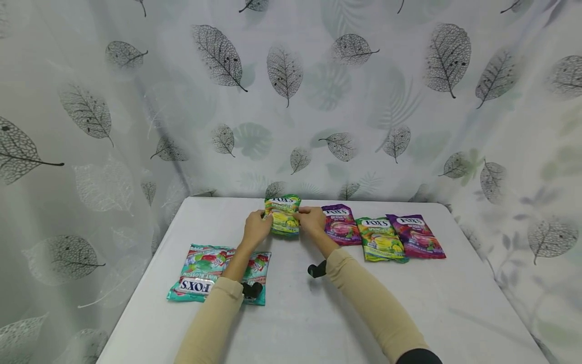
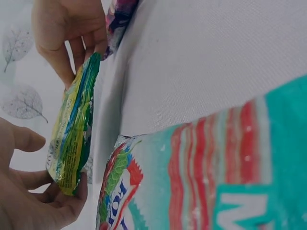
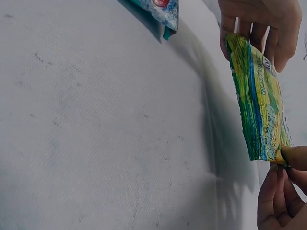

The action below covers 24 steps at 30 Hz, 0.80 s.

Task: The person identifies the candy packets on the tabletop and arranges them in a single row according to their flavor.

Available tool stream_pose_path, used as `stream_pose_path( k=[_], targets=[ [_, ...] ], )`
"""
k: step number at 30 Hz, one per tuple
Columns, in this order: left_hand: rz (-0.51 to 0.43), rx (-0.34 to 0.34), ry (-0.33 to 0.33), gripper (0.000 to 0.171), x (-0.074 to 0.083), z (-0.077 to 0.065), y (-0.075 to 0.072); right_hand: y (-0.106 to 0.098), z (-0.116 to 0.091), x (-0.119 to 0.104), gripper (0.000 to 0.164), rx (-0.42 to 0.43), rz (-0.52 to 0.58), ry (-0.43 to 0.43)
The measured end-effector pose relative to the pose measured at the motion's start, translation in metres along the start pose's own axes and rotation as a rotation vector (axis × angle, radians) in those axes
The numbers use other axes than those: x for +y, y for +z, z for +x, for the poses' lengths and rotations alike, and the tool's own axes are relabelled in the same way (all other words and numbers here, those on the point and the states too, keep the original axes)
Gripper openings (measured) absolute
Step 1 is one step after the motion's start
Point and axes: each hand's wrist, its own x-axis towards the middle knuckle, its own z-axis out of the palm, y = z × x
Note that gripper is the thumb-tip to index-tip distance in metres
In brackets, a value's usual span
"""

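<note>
A green and yellow Fox's candy bag is held upright between both hands near the back edge of the table. At its left side is my left hand, its fingers around the bag's edge; in the left wrist view the thumb stands a little off the wrapper. My right hand grips the opposite side, and in the right wrist view its thumb and fingers pinch a lower corner. Seen edge-on in both wrist views, the bag shows its crimped seam.
Teal mint candy bags lie at the left, partly beneath my left forearm. On the right, a purple berries bag, another green and yellow bag and a second purple bag overlap in a row. A leaf-patterned curtain hangs behind the white table.
</note>
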Motion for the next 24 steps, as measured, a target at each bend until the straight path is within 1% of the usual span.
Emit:
stream_pose_path(
  k=[6, 18, 24],
  targets=[
    [0.0, -0.002, 0.001, 0.053, 0.001, -0.004, -0.003, -0.002, -0.002, 0.0, 0.028, -0.006, 0.004, -0.015],
    [-0.006, -0.008, -0.02, 0.055, 0.004, -0.013, -0.006, -0.006, -0.007, -0.001, 0.03, -0.012, -0.011, -0.01],
    [-0.004, -0.005, -0.004, 0.055, 0.008, -0.019, -0.008, -0.006, -0.009, 0.001, 0.029, -0.013, 0.013, -0.017]
  ],
)
